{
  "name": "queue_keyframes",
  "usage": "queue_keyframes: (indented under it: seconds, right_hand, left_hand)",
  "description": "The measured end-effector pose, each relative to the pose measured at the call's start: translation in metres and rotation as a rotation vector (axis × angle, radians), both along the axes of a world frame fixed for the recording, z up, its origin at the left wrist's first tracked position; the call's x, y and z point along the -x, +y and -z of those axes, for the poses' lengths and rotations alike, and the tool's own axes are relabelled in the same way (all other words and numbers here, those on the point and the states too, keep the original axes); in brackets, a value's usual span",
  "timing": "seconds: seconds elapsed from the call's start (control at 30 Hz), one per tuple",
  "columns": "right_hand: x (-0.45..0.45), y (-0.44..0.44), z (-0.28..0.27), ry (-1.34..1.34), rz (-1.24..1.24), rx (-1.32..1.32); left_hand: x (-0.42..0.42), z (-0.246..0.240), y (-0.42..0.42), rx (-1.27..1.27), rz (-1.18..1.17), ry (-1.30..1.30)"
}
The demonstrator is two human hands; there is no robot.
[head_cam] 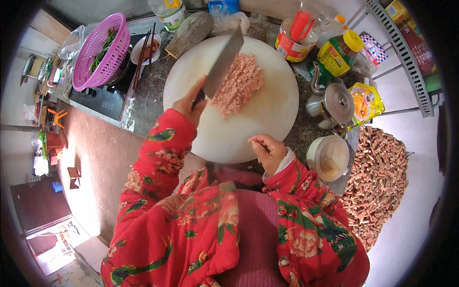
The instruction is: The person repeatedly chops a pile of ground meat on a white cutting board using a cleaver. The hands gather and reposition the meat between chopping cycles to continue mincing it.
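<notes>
My left hand (189, 104) grips the dark handle of a broad cleaver (224, 64). The blade slants up and to the right, covering the left side of a heap of minced meat (242, 84). That pale pink mince lies in the upper middle of a thick, round white cutting board (274, 114). Over the board's lower right rim is my right hand (269, 150), its fingers curled in against the thumb. I see nothing held in it. How far the cleaver is above the board cannot be judged.
Leftward, a pink plastic basket (120, 53) of green vegetables stands by a bowl (156, 53) with chopsticks (141, 61) across it. A gourd (190, 32) lies behind the board. At right are a metal kettle (337, 102), a lidded plastic tub (328, 158) and an oil bottle (337, 53); corncobs (378, 183) are piled beyond.
</notes>
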State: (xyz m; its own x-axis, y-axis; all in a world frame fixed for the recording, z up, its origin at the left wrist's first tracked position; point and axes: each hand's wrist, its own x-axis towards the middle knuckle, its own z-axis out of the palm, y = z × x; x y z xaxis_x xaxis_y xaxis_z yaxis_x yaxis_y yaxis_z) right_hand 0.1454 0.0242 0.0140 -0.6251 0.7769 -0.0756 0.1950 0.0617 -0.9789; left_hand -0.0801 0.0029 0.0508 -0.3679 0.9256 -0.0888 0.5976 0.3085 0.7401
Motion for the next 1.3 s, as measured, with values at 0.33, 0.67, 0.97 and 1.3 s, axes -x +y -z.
queue_keyframes:
  seconds: [0.33,0.67,0.97,1.3]
  right_hand:
    - [0.003,0.002,-0.005,-0.004,-0.009,0.02]
    - [0.0,0.005,-0.004,-0.119,-0.032,-0.051]
    - [-0.001,0.008,-0.004,0.003,-0.073,0.124]
    - [-0.002,0.007,-0.003,-0.035,-0.057,0.137]
  left_hand:
    - [0.01,0.014,0.0,-0.101,0.06,0.127]
    - [0.004,0.022,0.0,0.193,0.162,-0.035]
    - [-0.013,0.008,0.0,-0.058,0.158,0.145]
    - [-0.007,0.001,-0.012,-0.263,0.115,-0.012]
